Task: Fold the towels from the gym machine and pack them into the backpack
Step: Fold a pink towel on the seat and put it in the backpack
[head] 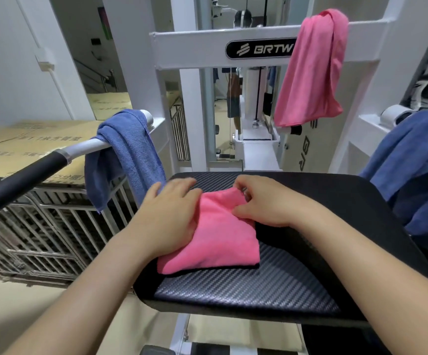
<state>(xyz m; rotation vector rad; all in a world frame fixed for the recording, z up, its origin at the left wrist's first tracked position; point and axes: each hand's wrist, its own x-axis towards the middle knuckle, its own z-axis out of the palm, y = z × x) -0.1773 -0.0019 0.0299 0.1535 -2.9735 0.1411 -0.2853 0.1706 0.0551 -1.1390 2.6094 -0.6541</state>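
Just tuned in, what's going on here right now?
A person is folding a small pink towel on the black padded seat of a gym machine. The left hand presses it flat while the right hand pinches its far corner. Still draped on the machine: a blue towel over the left handle, a pink towel on the frame, and a dark blue towel at right. No backpack is in view.
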